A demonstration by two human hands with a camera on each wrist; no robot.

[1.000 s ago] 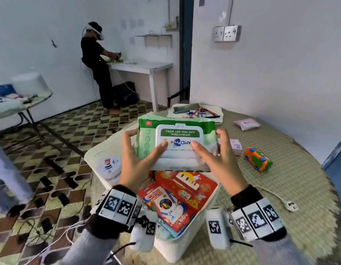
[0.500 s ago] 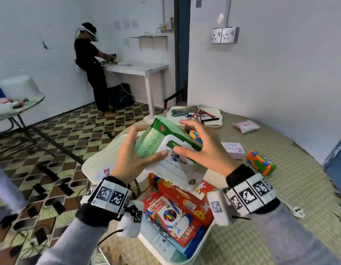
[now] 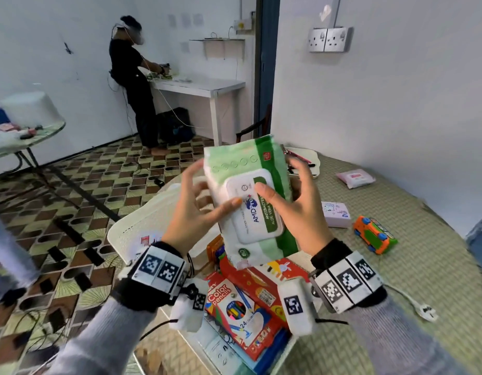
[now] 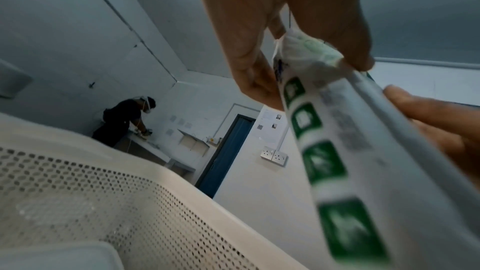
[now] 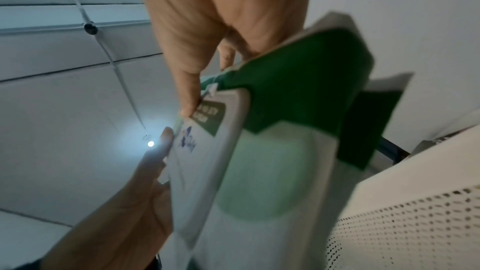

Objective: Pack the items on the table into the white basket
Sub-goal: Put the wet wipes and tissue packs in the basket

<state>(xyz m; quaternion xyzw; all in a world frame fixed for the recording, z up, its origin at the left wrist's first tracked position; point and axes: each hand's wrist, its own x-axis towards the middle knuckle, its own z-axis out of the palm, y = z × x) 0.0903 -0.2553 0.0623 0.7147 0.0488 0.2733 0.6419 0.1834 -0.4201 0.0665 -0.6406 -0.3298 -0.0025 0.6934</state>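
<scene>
The pack of wet wipes is up in the air, tipped on its end, right over the white basket. It looks soft and squishy, like a fat pillow in a smooth plastic wrapper, so I think it could slip or bend if you only pinch one corner. It is probably a bit heavy, because wet wipes hold water. The hard white lid on its front is the stiff part, and it makes a good spot for thumbs. The best hold, I think, is one hand on each long side. The left hand holds the left side, with its thumb on the lid and its fingers curled behind the pack. The right hand holds the right side the same way, thumb on the lid, fingers round the back. Below the pack, inside the basket, lie a box of colour pencils and a red box. Still out on the table are a toy car, a small pink box and a pink packet. Far behind, another person stands at a white desk.
</scene>
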